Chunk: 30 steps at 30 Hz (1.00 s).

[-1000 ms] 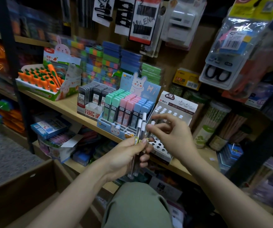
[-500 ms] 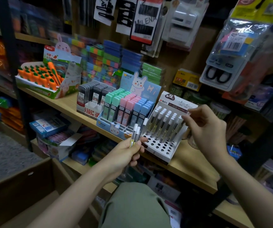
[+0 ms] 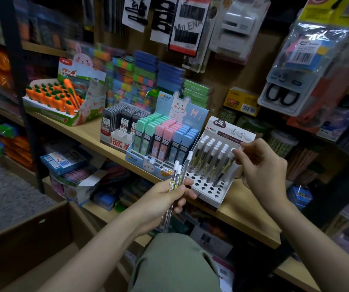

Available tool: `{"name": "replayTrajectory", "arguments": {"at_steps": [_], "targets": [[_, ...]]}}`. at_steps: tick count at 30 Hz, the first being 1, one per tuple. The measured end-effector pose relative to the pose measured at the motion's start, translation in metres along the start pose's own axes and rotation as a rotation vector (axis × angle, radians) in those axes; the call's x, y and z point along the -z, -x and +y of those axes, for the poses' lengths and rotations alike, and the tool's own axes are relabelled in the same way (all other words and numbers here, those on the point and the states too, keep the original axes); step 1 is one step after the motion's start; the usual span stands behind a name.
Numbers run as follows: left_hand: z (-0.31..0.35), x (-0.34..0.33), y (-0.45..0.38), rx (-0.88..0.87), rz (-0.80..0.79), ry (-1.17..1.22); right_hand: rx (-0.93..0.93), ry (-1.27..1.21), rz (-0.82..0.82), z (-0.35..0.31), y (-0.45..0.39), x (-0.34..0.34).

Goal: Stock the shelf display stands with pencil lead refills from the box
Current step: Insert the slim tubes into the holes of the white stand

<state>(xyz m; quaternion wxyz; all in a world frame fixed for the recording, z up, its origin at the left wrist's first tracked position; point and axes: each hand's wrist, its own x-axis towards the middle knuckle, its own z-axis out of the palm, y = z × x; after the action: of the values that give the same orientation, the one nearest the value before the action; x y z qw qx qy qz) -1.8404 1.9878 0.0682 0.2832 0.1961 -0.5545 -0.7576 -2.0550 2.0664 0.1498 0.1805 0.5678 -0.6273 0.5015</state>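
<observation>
My left hand [image 3: 165, 199] is closed around a few clear pencil lead refill tubes [image 3: 176, 175] with white caps, held upright just in front of the shelf edge. To their right stands the white perforated display stand [image 3: 208, 189]. Its back rows hold several capped tubes [image 3: 210, 159], and the front holes are bare. My right hand [image 3: 262, 171] is at the stand's right side. Its thumb and forefinger pinch the cap of the rightmost tube [image 3: 230, 159], which sits in a hole. The brown cardboard box [image 3: 22, 239] is at lower left.
Left of the stand are a blue bunny display of pastel lead cases [image 3: 163, 140], black lead cases [image 3: 123, 121] and an orange carrot display [image 3: 53, 98]. All rest on the wooden shelf [image 3: 243, 218]. Packaged scissors [image 3: 280, 95] hang at upper right. My knee [image 3: 173, 262] is below.
My right hand left the bundle in my left hand and moved right and up to the stand's right side with a tube. My left hand lowered slightly and holds fewer tubes.
</observation>
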Motion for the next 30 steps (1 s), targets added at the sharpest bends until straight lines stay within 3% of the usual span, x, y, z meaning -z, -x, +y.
{"name": "replayTrajectory", "arguments": {"at_steps": [13, 17, 21, 30], "targets": [[-0.002, 0.004, -0.001, -0.004, 0.01, 0.006, 0.003, -0.041, 0.027, -0.004, 0.009, 0.0], [-0.007, 0.003, -0.003, -0.043, 0.073, -0.154, 0.14, -0.031, -0.086, -0.011, 0.011, -0.004], [-0.014, 0.002, -0.005, -0.079, 0.1, -0.302, 0.055, 0.052, -0.118, -0.007, 0.002, -0.005], [-0.008, 0.003, -0.005, -0.066, 0.088, -0.186, 0.035, 0.175, -0.094, -0.009, 0.003, -0.004]]}}
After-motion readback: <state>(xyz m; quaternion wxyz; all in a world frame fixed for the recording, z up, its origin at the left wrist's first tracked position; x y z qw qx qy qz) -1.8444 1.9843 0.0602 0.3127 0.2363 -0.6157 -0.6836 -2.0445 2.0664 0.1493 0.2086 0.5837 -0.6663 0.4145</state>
